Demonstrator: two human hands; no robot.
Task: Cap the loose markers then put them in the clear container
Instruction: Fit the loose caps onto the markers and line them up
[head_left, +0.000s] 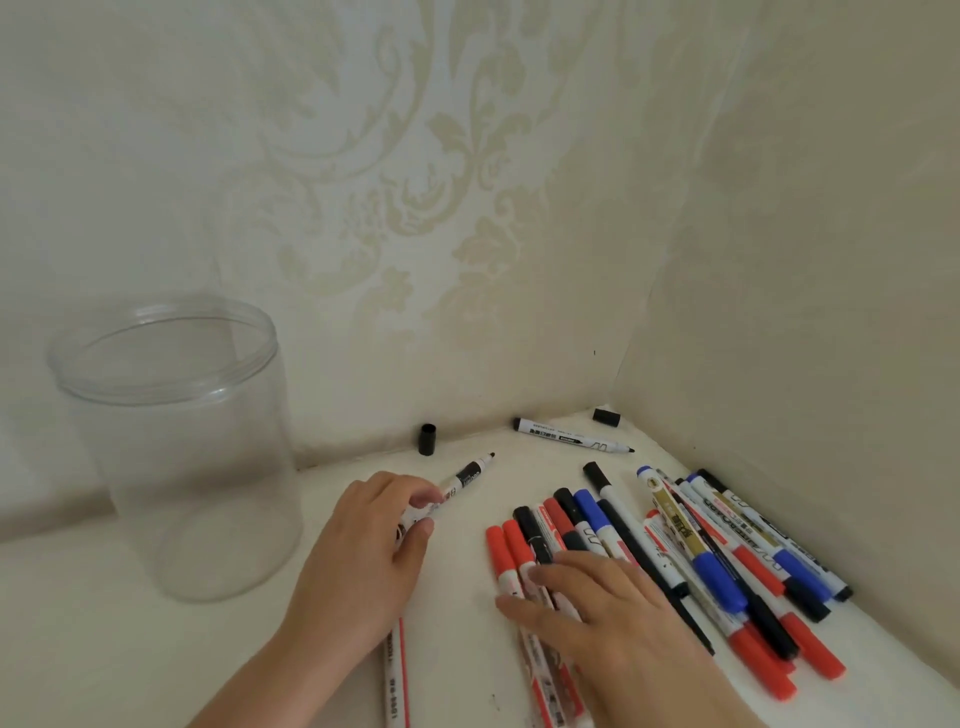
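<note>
My left hand (371, 551) pinches an uncapped black marker (467, 474) between thumb and fingers, its tip pointing up and right. My right hand (597, 603) rests flat with straight fingers on a pile of capped markers (675, 545) in red, blue and black. A second uncapped black marker (571, 435) lies near the back wall. One loose black cap (427, 439) stands by the wall, and another black cap (607, 417) lies in the corner. The clear container (171, 447) stands upright and empty at the left.
The white surface (104, 649) meets patterned walls at the back and right, forming a tight corner. A white marker with a red stripe (396, 670) lies under my left wrist.
</note>
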